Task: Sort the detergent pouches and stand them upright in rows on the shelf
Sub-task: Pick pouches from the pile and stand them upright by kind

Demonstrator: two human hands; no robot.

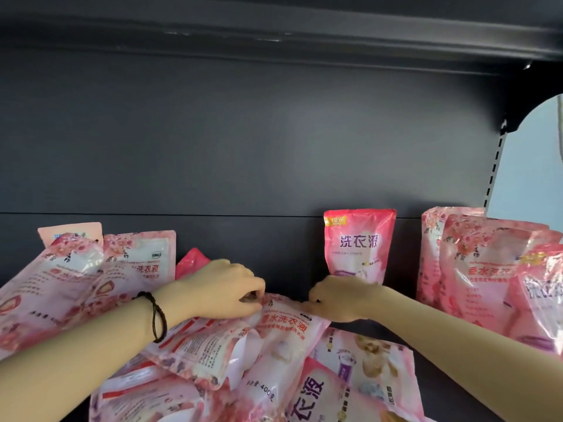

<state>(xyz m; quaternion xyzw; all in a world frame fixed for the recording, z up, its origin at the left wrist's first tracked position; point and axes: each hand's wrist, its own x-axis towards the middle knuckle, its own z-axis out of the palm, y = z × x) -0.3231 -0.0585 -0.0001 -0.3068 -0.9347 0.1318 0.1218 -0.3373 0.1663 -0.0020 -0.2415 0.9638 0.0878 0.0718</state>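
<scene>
A pale pink floral detergent pouch (286,330) lies on top of a loose heap of pouches (231,388) in the middle of the dark shelf (451,388). My left hand (225,287) pinches its top left corner. My right hand (338,296) pinches its top right corner. One deeper pink pouch (359,245) stands upright alone against the back panel. At the right stands a row of floral pouches (475,269), with a deeper pink one (542,287) in front. More floral pouches (70,284) lean together at the left.
The dark back panel (243,141) rises behind, and the shelf above (274,28) overhangs. A slotted upright (495,166) marks the right end of the unit. Bare shelf shows between the lone upright pouch and the right row.
</scene>
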